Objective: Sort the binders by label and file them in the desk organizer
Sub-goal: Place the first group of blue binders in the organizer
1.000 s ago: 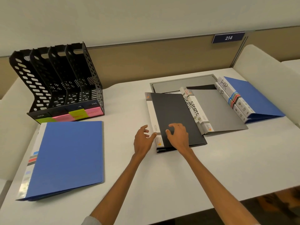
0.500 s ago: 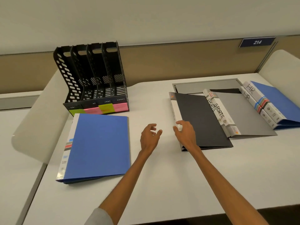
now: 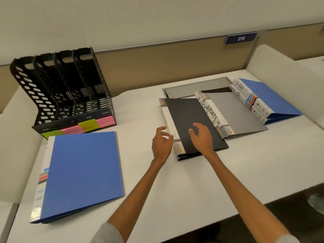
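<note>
Lying flat, black binder (image 3: 189,116): L hand (image 3: 162,143) loose-fingered beside its spine, R hand (image 3: 201,138) loose-fingered over cover, both empty.

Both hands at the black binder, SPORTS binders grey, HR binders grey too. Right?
No. Head view shows the HR binders are blue. Left hand and right hand at the black binder, SPORTS binders grey: correct.

Reads 214 in white on the blue plate (image 3: 241,38) fixed to the partition. Reads SPORTS, handwritten, on both spines of the grey binders (image 3: 213,112); HR on both spines of the blue binders (image 3: 240,87) at far right.
</note>
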`<act>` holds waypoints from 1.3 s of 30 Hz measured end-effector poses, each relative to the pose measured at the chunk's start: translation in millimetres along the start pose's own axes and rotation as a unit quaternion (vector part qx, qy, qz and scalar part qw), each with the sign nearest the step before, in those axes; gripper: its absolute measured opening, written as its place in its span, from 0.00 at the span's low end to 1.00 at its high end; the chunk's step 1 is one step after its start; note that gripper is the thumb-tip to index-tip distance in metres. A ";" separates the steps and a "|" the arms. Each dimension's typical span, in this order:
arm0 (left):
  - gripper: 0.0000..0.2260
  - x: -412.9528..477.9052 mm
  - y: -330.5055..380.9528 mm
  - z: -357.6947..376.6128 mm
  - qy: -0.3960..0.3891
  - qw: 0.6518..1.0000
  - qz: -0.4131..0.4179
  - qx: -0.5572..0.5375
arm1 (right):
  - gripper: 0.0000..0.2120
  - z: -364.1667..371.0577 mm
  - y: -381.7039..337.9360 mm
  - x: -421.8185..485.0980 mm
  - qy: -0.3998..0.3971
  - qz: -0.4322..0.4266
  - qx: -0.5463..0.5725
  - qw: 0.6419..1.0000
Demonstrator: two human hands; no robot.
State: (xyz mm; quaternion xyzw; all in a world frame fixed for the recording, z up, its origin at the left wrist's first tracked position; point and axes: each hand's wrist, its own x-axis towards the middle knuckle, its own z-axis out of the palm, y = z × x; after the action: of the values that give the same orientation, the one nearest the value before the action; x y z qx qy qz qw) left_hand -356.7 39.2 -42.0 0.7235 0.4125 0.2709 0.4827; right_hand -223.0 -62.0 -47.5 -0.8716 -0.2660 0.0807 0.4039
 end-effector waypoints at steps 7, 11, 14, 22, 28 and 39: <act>0.12 9.5 41.8 93.0 -0.003 0.999 0.024 -0.037 | 0.20 -63.3 54.8 47.7 0.037 0.031 0.010 0.999; 0.13 18.4 72.9 157.3 -0.023 0.998 0.034 -0.046 | 0.19 -112.6 93.3 86.1 0.053 0.035 -0.010 0.998; 0.14 28.1 101.3 210.7 -0.046 0.996 0.042 -0.065 | 0.18 -153.6 124.8 118.0 0.079 0.050 -0.003 0.996; 0.14 61.1 156.4 324.2 -0.077 0.994 0.061 -0.039 | 0.16 -246.5 202.7 185.2 0.141 0.084 0.002 0.986; 0.27 91.4 177.8 388.8 -0.144 0.987 0.003 0.064 | 0.16 -278.8 248.6 228.1 0.154 0.103 -0.004 0.983; 0.35 101.8 187.2 458.8 -0.294 0.937 -0.165 0.094 | 0.16 -274.1 308.0 266.9 0.135 0.150 -0.008 0.979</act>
State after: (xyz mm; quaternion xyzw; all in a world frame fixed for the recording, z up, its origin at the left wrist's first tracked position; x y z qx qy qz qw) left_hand 120.9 -127.6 -47.6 0.7347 0.3892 -0.0779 0.5502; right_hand 222.9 -265.9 -76.5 -0.9076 -0.0764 0.0200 0.4123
